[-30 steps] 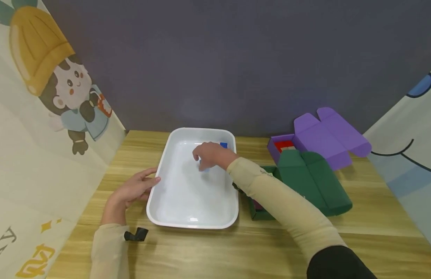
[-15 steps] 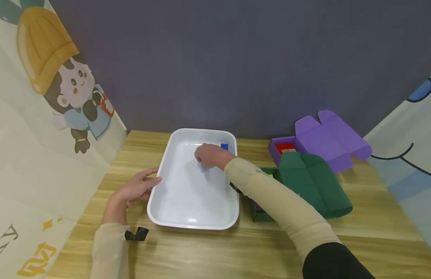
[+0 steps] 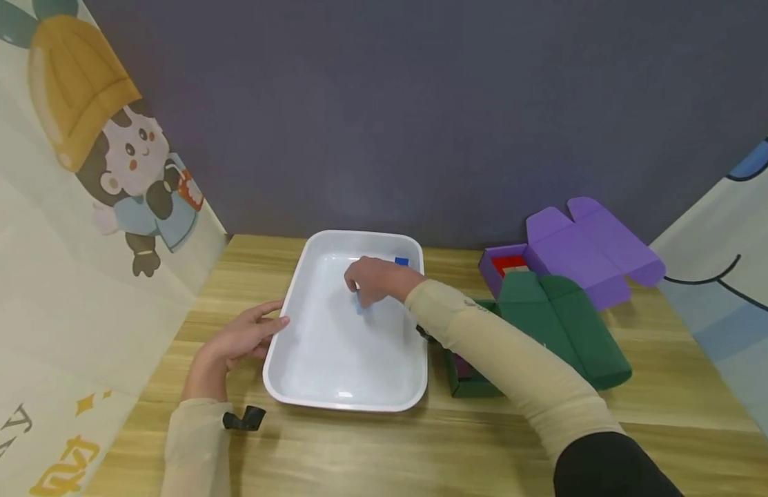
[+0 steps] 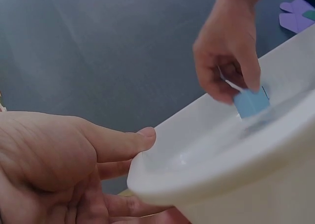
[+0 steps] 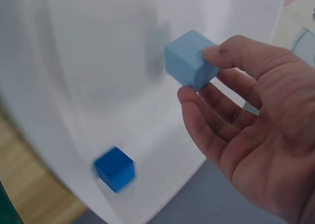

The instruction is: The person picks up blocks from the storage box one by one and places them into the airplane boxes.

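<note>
Inside the white tray (image 3: pixel 343 359), my right hand (image 3: pixel 379 276) pinches a light blue cube (image 5: pixel 184 61) between thumb and fingers. In the left wrist view the cube (image 4: pixel 251 103) is low over the tray; I cannot tell if it touches the floor of it. A dark blue cube (image 5: pixel 115 169) sits in the tray's far right corner, partly behind my right wrist in the head view. My left hand (image 3: pixel 247 335) grips the tray's left rim, thumb on top and fingers beneath the edge.
Right of the tray stands an open green box (image 3: pixel 477 388), partly under my right forearm. Behind it, an open purple box (image 3: pixel 492 273) contains red and pale pieces. A dark wall (image 3: pixel 384 124) rises behind the wooden table (image 3: pixel 384 455).
My right hand shifts only slightly within the tray, and more of the light blue cube shows below its fingers. The left hand keeps its place on the rim.
</note>
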Action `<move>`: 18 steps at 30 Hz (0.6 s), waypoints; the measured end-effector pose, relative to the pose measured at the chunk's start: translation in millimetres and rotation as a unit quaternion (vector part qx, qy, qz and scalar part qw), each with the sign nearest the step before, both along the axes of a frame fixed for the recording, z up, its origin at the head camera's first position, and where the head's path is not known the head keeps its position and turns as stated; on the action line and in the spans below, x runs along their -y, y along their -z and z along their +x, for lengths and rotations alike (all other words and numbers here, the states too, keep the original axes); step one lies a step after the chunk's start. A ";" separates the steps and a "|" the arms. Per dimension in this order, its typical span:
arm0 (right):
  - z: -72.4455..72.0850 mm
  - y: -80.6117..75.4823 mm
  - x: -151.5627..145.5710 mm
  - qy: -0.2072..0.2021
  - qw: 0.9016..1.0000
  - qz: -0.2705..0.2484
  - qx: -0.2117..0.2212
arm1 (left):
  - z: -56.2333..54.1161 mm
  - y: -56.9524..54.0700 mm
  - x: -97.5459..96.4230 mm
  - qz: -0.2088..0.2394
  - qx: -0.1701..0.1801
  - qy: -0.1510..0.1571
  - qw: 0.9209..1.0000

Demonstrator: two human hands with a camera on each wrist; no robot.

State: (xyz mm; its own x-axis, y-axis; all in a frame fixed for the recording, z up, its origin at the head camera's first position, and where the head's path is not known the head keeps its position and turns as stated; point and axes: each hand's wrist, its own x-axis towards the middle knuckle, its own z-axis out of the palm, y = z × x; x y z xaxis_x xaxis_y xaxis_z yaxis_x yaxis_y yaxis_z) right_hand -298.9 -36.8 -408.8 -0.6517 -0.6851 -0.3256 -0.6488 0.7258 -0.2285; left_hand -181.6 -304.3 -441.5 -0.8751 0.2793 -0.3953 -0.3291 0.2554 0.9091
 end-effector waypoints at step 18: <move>79.9 -69.1 -84.3 -0.068 0.995 0.029 -0.074 | 3.2 1.3 -1.0 0.010 -0.001 -0.004 1.000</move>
